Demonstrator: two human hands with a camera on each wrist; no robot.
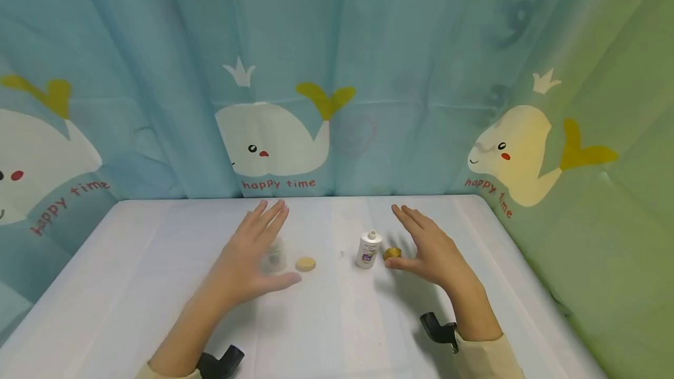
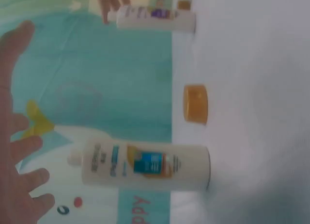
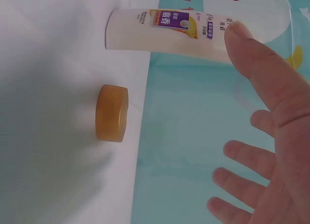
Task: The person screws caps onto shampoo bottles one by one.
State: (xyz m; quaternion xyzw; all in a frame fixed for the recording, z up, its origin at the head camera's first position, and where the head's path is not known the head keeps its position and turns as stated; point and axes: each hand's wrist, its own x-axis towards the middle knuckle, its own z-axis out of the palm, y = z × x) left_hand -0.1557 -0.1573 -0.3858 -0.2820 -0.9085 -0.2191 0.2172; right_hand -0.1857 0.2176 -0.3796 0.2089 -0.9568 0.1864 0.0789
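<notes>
Two white bottles without caps stand upright on the table. One bottle with a purple label (image 1: 368,250) is beside a gold cap (image 1: 392,254), near my right hand (image 1: 429,250). That hand is held above the table with fingers straight and thumb apart, holding nothing. In the right wrist view the thumb overlaps the neck end of the purple-label bottle (image 3: 179,33). My left hand (image 1: 247,262) is spread in the air, partly hiding the bottle with a blue label (image 2: 147,166) in the head view. A second gold cap (image 1: 305,264) lies to the right of that bottle.
The white-covered table (image 1: 337,320) meets a blue-green curtain (image 1: 411,104) printed with whales at its back edge. A green curtain (image 1: 605,250) hangs along the right side. Black wrist straps (image 1: 439,329) show near the beige sleeves (image 1: 487,355).
</notes>
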